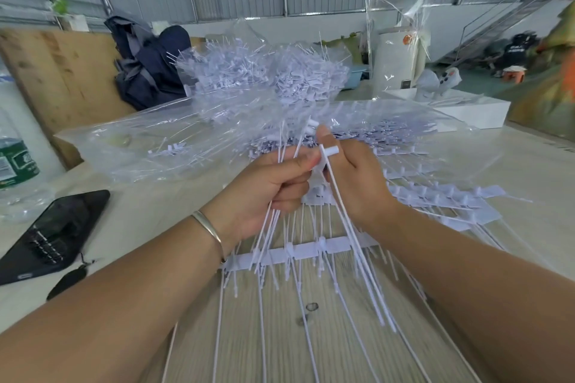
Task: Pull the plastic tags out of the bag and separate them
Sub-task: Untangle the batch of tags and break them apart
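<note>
White plastic tags with long thin tails lie in joined strips (pixel 298 250) across the wooden table (pixel 342 345). My left hand (pixel 264 193) grips a bundle of tag tails, fingers curled round them. My right hand (pixel 357 183) pinches a single tag (pixel 329 151) at its head, its tail hanging down toward me. A clear plastic bag (pixel 161 146) lies flat behind my hands with tags inside. Farther back a taller heap of bagged tags (pixel 264 71) stands on the table.
A black phone (pixel 53 236) lies at the left near a crumpled plastic wrap and a green-labelled bottle (pixel 15 162). A dark backpack (pixel 149 65) sits at the back left. A white box (pixel 460 109) stands at the back right.
</note>
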Demonstrator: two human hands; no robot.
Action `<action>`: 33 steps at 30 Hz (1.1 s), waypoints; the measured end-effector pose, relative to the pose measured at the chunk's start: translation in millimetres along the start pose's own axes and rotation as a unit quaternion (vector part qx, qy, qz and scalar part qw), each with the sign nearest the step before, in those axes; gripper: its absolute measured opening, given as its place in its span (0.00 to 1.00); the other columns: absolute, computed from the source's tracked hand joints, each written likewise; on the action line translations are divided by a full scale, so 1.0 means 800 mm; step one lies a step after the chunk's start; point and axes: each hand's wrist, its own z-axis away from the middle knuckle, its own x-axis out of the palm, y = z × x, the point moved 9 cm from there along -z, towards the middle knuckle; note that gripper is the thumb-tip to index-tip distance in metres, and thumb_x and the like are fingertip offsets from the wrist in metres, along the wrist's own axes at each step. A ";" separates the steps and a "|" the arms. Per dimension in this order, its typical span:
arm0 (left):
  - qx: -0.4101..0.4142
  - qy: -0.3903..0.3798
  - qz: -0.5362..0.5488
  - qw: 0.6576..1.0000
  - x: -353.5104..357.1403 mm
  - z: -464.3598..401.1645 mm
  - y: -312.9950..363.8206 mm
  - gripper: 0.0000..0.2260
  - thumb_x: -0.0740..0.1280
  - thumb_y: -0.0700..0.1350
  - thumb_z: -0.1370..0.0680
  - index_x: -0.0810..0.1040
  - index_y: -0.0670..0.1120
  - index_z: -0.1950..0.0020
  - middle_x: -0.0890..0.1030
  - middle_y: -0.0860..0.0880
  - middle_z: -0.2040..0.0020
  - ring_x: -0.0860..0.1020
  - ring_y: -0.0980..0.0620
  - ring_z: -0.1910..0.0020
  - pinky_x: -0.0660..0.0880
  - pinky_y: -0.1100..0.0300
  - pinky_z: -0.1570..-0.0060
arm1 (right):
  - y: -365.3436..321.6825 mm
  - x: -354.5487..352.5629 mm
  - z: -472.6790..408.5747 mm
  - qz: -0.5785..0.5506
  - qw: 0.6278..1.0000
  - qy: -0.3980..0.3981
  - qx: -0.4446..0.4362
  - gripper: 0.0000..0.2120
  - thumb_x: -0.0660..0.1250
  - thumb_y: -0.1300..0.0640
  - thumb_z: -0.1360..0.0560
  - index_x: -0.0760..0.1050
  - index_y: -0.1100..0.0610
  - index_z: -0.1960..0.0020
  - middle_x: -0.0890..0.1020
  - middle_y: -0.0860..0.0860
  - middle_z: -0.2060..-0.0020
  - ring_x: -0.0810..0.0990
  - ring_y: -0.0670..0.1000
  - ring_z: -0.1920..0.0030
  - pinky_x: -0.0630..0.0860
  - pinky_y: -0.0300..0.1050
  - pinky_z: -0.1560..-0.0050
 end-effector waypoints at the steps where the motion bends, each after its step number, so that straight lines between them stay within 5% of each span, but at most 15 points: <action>1: 0.001 0.004 0.006 1.000 0.000 0.000 0.002 0.09 0.72 0.51 0.30 0.78 0.52 0.69 0.62 0.55 0.73 0.57 0.61 0.80 0.53 0.68 0.80 | -0.002 -0.004 -0.001 0.018 1.000 0.010 -0.004 0.32 0.54 0.47 0.18 0.60 0.52 0.80 0.62 0.46 0.82 0.62 0.48 0.77 0.61 0.47 0.67; 4: 0.010 0.027 0.003 1.000 -0.009 -0.002 0.007 0.07 0.74 0.53 0.33 0.81 0.51 0.64 0.75 0.52 0.68 0.59 0.60 0.80 0.54 0.68 0.81 | -0.013 -0.017 -0.005 0.112 0.993 0.038 -0.026 0.32 0.53 0.49 0.17 0.65 0.51 0.81 0.64 0.47 0.84 0.63 0.47 0.79 0.59 0.43 0.70; 6: 0.009 0.032 -0.019 0.999 -0.014 -0.003 0.009 0.06 0.73 0.53 0.31 0.82 0.51 0.62 0.80 0.50 0.64 0.59 0.60 0.80 0.55 0.69 0.82 | -0.018 -0.028 -0.007 0.157 0.985 0.066 -0.037 0.30 0.55 0.50 0.18 0.57 0.52 0.79 0.60 0.48 0.83 0.60 0.48 0.78 0.56 0.45 0.71; 11: -0.032 0.075 -0.061 0.995 -0.036 0.001 -0.001 0.07 0.73 0.51 0.32 0.79 0.52 0.69 0.73 0.52 0.72 0.58 0.59 0.81 0.55 0.69 0.82 | -0.017 -0.035 -0.012 0.267 0.959 0.078 -0.047 0.26 0.60 0.50 0.21 0.57 0.55 0.75 0.59 0.50 0.80 0.59 0.52 0.76 0.55 0.45 0.73; 14: -0.035 0.114 -0.083 0.989 -0.047 -0.001 -0.002 0.06 0.73 0.46 0.29 0.79 0.50 0.65 0.70 0.53 0.74 0.58 0.58 0.81 0.54 0.69 0.82 | -0.017 -0.034 -0.013 0.318 0.944 0.075 -0.050 0.26 0.60 0.49 0.22 0.58 0.55 0.75 0.60 0.50 0.80 0.59 0.51 0.77 0.55 0.45 0.72; 18: -0.039 0.129 -0.105 0.985 -0.050 -0.003 -0.001 0.13 0.71 0.44 0.26 0.79 0.51 0.71 0.68 0.53 0.75 0.58 0.57 0.80 0.54 0.68 0.81 | -0.018 -0.031 -0.014 0.333 0.938 0.073 -0.058 0.26 0.60 0.50 0.22 0.57 0.54 0.76 0.59 0.50 0.80 0.57 0.49 0.78 0.56 0.44 0.72; 25: -0.030 0.105 -0.141 0.984 -0.049 -0.005 0.001 0.07 0.70 0.41 0.27 0.75 0.49 0.63 0.66 0.53 0.77 0.57 0.57 0.80 0.55 0.70 0.81 | -0.015 -0.028 -0.021 0.331 0.942 0.028 -0.054 0.23 0.63 0.56 0.29 0.55 0.55 0.77 0.55 0.49 0.80 0.54 0.49 0.77 0.54 0.40 0.73; 29: -0.045 0.069 -0.156 0.984 -0.046 -0.006 0.000 0.11 0.69 0.38 0.28 0.72 0.50 0.67 0.62 0.53 0.77 0.56 0.56 0.80 0.54 0.70 0.80 | -0.009 -0.018 -0.026 0.320 0.947 -0.010 -0.038 0.22 0.64 0.55 0.32 0.56 0.56 0.78 0.57 0.49 0.80 0.58 0.49 0.76 0.55 0.40 0.73; 33: -0.046 0.032 -0.036 0.998 -0.058 0.000 0.015 0.14 0.68 0.38 0.29 0.67 0.50 0.71 0.61 0.56 0.80 0.57 0.60 0.83 0.54 0.69 0.83 | 0.009 -0.026 -0.024 0.317 0.946 -0.063 -0.027 0.23 0.64 0.51 0.32 0.57 0.56 0.78 0.57 0.48 0.81 0.58 0.49 0.77 0.57 0.38 0.71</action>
